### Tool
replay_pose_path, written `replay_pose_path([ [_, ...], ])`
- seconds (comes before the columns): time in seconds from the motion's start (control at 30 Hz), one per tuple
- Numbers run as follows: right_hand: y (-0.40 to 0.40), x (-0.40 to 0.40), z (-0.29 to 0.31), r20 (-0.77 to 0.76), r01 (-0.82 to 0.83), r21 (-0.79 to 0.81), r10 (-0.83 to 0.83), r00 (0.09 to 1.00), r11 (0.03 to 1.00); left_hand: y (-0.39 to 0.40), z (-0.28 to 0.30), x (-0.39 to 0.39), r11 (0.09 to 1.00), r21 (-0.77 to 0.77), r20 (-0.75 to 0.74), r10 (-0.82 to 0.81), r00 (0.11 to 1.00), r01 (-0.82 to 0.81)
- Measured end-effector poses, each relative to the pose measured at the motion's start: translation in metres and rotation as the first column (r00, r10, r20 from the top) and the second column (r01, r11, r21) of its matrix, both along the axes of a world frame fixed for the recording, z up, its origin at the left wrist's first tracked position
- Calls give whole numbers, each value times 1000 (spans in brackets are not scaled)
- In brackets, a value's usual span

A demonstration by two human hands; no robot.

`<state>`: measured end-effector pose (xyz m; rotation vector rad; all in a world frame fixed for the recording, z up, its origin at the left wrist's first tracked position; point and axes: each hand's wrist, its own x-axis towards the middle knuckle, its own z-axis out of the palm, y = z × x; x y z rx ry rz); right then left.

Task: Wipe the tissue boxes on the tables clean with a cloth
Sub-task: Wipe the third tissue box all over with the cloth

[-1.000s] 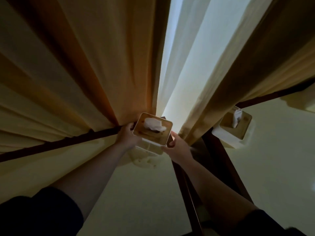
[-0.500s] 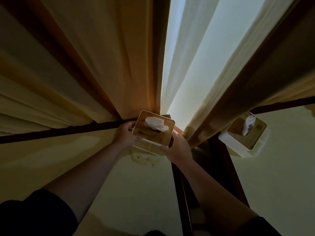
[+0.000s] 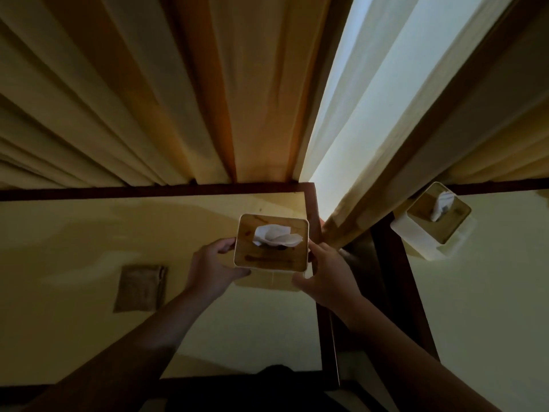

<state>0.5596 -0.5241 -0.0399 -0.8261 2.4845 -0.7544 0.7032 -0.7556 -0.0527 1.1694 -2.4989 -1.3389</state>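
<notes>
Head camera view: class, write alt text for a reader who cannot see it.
Two hands, left hand and right hand, hold a tissue box above a pale table. A folded cloth lies left; another tissue box sits right.

Tan curtains (image 3: 148, 99) hang in folds behind the counter (image 3: 74, 233), reaching its dark wood rim. Gap between curtains shows a pale sheer panel (image 3: 371, 93), lit from behind. Second curtain (image 3: 475, 120) hangs at right. Second counter (image 3: 490, 322) at right, apart from the first, a dark gap between them.
</notes>
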Motion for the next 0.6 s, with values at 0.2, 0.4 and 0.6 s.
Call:
replay_pose_path([
  [0.2,12,59,-12,98,-75,72,67,993,995,21,-12,68,998,57,64,5,998,-9],
  [0.4,6,87,-26,147,-58,102,43,988,993,11,-26,96,987,158,140,-54,989,32],
  [0.6,-15,87,-6,77,7,260,-28,997,966,-28,-30,99,943,282,218,-240,946,174],
])
